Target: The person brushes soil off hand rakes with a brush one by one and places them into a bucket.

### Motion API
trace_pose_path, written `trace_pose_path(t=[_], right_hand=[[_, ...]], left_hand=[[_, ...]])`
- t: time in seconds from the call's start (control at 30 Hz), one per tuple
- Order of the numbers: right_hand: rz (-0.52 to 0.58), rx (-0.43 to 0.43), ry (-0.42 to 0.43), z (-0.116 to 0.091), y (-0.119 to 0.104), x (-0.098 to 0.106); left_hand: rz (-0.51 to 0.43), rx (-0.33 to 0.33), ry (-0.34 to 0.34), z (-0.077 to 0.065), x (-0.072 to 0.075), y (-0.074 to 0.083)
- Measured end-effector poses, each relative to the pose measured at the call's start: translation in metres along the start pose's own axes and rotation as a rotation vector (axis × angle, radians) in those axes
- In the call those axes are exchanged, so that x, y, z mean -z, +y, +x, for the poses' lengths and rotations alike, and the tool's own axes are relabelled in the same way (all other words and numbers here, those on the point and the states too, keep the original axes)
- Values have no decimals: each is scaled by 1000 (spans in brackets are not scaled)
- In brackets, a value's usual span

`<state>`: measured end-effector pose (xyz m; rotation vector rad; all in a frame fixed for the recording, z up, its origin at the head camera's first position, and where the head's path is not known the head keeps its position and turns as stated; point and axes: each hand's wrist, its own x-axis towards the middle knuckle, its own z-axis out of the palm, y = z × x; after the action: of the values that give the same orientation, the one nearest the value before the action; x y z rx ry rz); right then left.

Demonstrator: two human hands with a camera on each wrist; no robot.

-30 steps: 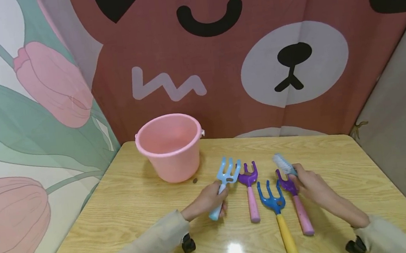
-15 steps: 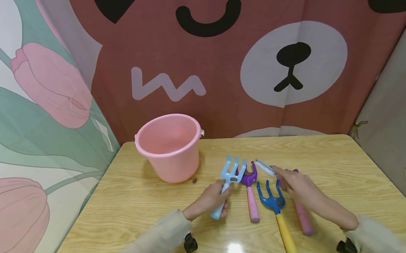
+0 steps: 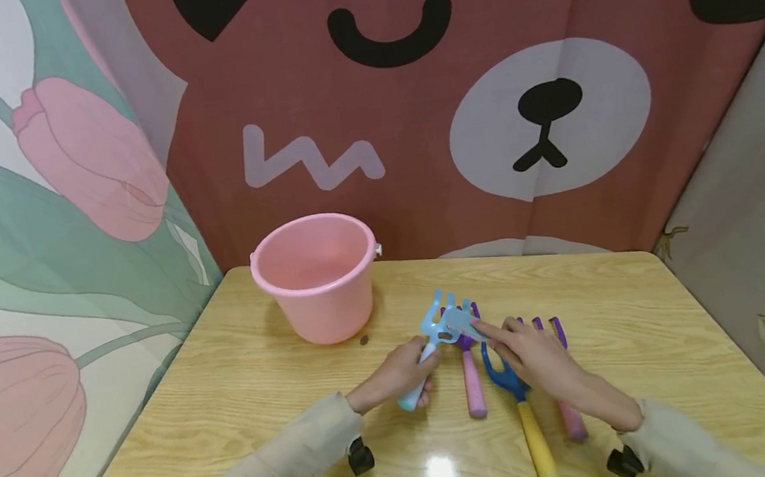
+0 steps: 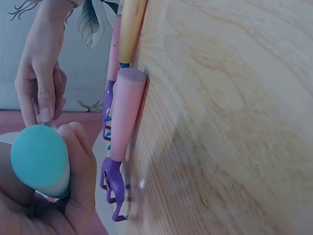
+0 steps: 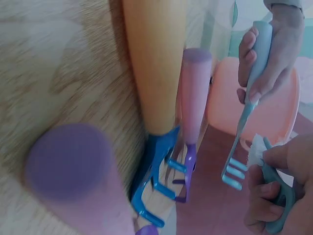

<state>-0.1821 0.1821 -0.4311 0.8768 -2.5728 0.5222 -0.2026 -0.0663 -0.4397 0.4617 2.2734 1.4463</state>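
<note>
My left hand grips the handle of a light blue hand fork, its tines pointing up and away over the table. My right hand pinches a small scrub brush, which overlaps the fork's head in the head view. In the right wrist view, the brush's teal grip sits between curled fingers, its white bristles close to the fork. Below lie a purple fork with a pink handle, a blue fork with a yellow handle and a second purple-and-pink fork, partly hidden by my right hand.
A pink bucket stands at the back left of the wooden table. Beside it is a small brown speck. A bear-print cloth hangs behind the table's far edge.
My right hand has carried the brush leftward from above the right-hand purple fork to the light blue fork's head. My left hand has shifted slightly right, still gripping that fork.
</note>
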Motion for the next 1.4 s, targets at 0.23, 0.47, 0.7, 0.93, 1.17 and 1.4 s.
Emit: trace_pose_path(t=[0.23,0.47,0.7,0.93,1.17,1.4], right_hand=[[-11,13,-73,3,-2,-4],[-98,33,27,5,4,-2],[28,109,43,14,-7,-7],[-5,70,27,12,-5,-14],[-32,24,16,15,-1,-14],[-58,44,81,19,-2,-16]], left_hand=[[24,-4,11,-2,1,1],[42,-3,33,-3,5,-2],[61,-20,43,-2,8,-1],[57,-7,63,-5,10,-3],[61,-10,75,-8,13,-8],[53,-17,81,-8,18,-12]])
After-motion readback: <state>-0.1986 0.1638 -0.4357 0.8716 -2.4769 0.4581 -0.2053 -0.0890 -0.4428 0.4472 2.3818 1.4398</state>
